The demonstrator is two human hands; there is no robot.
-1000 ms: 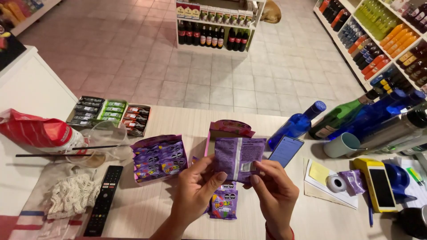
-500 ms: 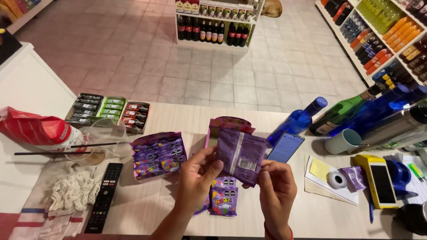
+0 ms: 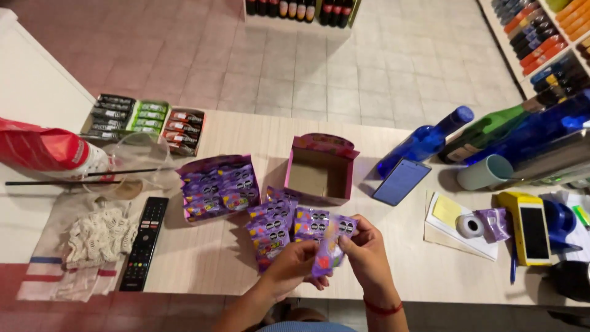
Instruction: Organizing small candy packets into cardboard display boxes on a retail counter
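Hands meet low at the near edge of the counter point(image 3: 258, 132). Left hand point(image 3: 294, 265) and right hand point(image 3: 367, 253) together pinch one purple candy packet point(image 3: 322, 259), fingers pressed on its edges from either side, so it is held just above the counter between the two palms. Judgement: two-sided grip keeps the limp foil flat and facing up.

More purple packets point(image 3: 276, 224) lie fanned on the counter just beyond the hands, overlapping, some touching the held one. Open pink carton point(image 3: 321, 169) stands behind them, mouth up, brown inside showing and nothing in it. Second carton point(image 3: 215, 187) to its left lies full of the same packets.

Blue bottle point(image 3: 424, 141) lies tilted beside a dark phone point(image 3: 401, 181). Black remote point(image 3: 142, 243) rests on a cloth at left.

Hard to make out: print on the packets is blurred. Lower part of the held packet is hidden behind the fingers. Forearms are cut off by the bottom edge.
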